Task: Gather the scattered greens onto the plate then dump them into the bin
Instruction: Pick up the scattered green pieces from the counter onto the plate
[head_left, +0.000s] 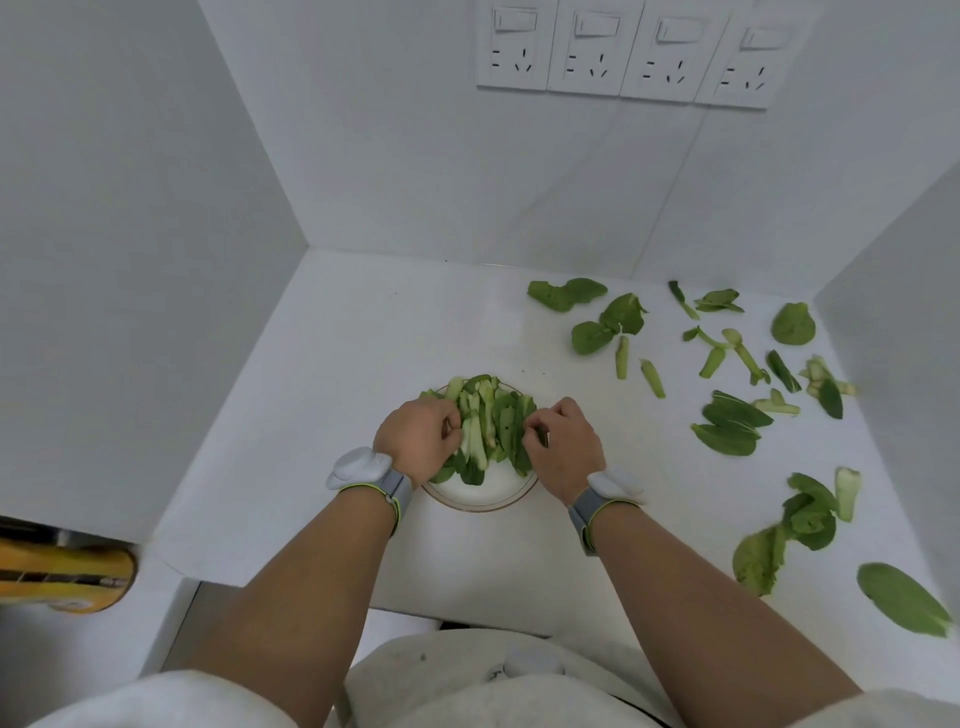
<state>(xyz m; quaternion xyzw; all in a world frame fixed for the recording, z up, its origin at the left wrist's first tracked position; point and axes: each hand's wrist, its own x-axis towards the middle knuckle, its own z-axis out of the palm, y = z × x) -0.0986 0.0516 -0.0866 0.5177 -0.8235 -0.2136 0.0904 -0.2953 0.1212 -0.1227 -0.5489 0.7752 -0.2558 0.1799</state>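
White worktop (322, 364) boxed by white walls. Left hand (418, 434) and right hand (561, 447), fingers curled, pinch the greens pile (485, 423) on the plate (480, 496). Four wall sockets (621, 52) above. Loose leaves (730, 423) scattered right.

I am standing at a white desk (363, 332) that is boxed in by plain white panels: a left wall panel (130, 234) is slanting toward me, a back wall (415, 156) is closing off the far edge, and a right panel (893, 270) is rising beside me. High on the back wall, a row of four white switch-and-socket plates (623, 52) is sitting side by side. Soft, even light is falling across everything, leaving only faint shadows. Low at my left, beyond the desk's corner, a yellow and black object (62, 571) is showing, too blurred to identify.
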